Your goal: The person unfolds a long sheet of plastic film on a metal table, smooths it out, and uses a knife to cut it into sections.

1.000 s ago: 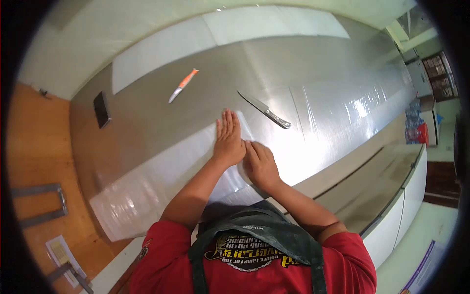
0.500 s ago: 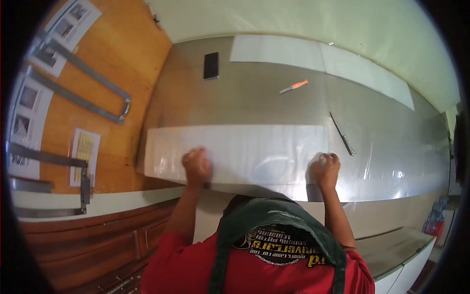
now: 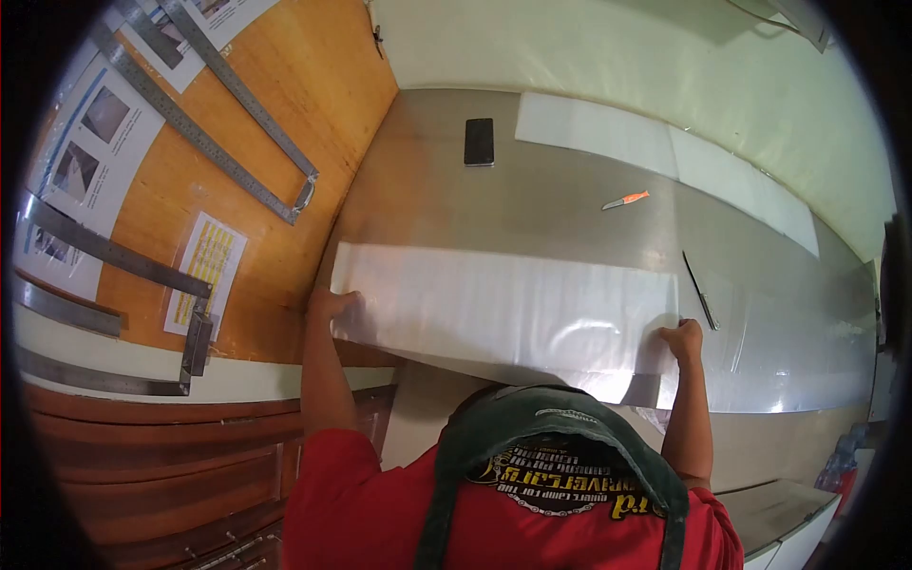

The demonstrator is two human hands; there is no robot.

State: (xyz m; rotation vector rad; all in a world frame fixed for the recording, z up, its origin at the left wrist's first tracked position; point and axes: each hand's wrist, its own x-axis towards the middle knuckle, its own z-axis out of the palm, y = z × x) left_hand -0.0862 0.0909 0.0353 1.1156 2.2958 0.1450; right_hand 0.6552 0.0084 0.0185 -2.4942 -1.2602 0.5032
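Note:
A long white translucent sheet (image 3: 494, 299) lies along the front edge of the metal table (image 3: 427, 209). At its left end my left hand (image 3: 332, 306) is closed on the sheet's edge. My right hand (image 3: 682, 337) pinches the right end of the sheet, near the front corner. The sheet's front edge hangs slightly over the table edge between my hands. To the right of the sheet lies a thin dark knife (image 3: 701, 290). Farther back is a small knife with an orange handle (image 3: 626, 200).
A black phone (image 3: 479, 142) lies at the back left of the table. More white sheets (image 3: 598, 133) run along the wall. Metal squares (image 3: 199, 133) and printed papers (image 3: 204, 275) hang on the wooden panel at left. Bottles (image 3: 841, 461) stand at lower right.
My left hand has moved from on top of the sheet to its left end and closed there. My right hand remains at the right end. The view has shifted, so the table things appear farther right.

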